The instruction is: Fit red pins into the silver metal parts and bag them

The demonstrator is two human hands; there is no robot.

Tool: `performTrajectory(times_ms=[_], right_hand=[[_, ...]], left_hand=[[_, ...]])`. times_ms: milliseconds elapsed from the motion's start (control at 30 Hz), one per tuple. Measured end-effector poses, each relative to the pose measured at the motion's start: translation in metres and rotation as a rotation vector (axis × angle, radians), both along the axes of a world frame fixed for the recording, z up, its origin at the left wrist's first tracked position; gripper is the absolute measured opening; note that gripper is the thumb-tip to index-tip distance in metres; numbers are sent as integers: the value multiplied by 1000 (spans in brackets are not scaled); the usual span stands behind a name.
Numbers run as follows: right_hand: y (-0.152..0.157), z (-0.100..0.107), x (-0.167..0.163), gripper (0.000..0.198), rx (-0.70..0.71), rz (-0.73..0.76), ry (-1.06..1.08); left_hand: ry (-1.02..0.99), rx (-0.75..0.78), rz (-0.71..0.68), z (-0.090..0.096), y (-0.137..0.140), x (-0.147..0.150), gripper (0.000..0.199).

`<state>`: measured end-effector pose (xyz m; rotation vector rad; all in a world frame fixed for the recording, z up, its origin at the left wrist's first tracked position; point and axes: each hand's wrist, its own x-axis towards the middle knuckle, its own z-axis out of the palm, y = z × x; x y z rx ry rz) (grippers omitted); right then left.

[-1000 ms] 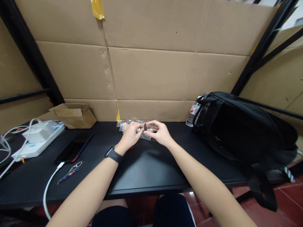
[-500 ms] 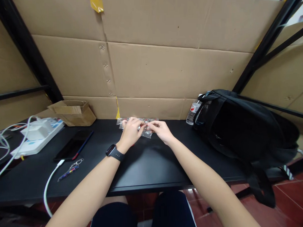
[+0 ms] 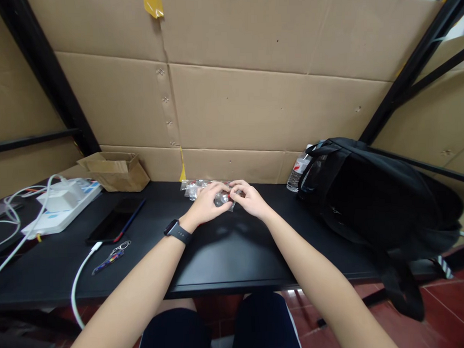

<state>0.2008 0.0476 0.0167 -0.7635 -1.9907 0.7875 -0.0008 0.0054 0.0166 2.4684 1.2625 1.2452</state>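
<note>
Beyond the left hand (image 3: 207,204) and right hand (image 3: 251,199), a broad cardboard wall (image 3: 229,105), creased, with yellow tape (image 3: 153,5) high up. Beneath both hands, a black table (image 3: 235,257). Well to the right of the right hand, a bulky black backpack (image 3: 377,199). Far left of the left hand, a white power strip (image 3: 47,225) with adapters and pale cables. Left of the left hand and farther back, an open-topped brown box (image 3: 120,176). Also left of it, a dark phone (image 3: 114,219) lying flat. Beyond the right hand, beside the backpack, a clear bottle (image 3: 296,173). Left fingers bent, thumb held apart; right fingers curled inward, close to the left; cannot tell whether gripping anything. Between and just beyond both hands, partly covered, clear plastic packets (image 3: 190,189) with bits of red. On the left wrist, a dark watch (image 3: 178,231). Left of that wrist, a small colourful keychain (image 3: 108,262).
</note>
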Motion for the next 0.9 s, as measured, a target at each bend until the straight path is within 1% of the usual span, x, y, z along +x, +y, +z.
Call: performTrajectory(times_ms=[133,233,300,367,400,467,533,567,600,667,733,800,833,900], right_hand=[[1,3,4,22,20,-19,22],[8,2,8,22,40,-49,8],[16,2,15,20,58,-105,-10],[24,2,25,16,91,-215,-63],[28,2,31,14,114,-282,-113],[37,1,46,11,160,-409,-254],[45,-1,60,12,158,-492,-402],[48,-2,67,12,134,-510,-461],[51,-3,73,12,105,-517,-504],[54,-4,83,13,53,-509,-547],[54,-3,90,12,24,-489,-552],[52,-1,95,10,-38,-421,-578],[50,1,96,15,-84,-360,-609],[48,3,98,34,-163,-229,-689]], left_hand=[[101,-28,-13,-7,6,-5,32],[122,-28,-21,-4,7,-10,39],[88,-7,-6,2,5,-15,41],[77,-26,24,9,3,-24,34],[109,-75,29,12,2,-29,31],[255,-256,2,15,1,-41,31],[412,-461,-25,15,1,-52,25],[462,-533,-13,14,1,-56,22],[491,-587,6,12,2,-58,18],[493,-639,35,7,3,-60,9],[454,-640,10,2,6,-60,3],[406,-600,-33,0,7,-59,3],[385,-574,-56,-1,7,-58,6],[354,-526,-105,1,7,-57,13]])
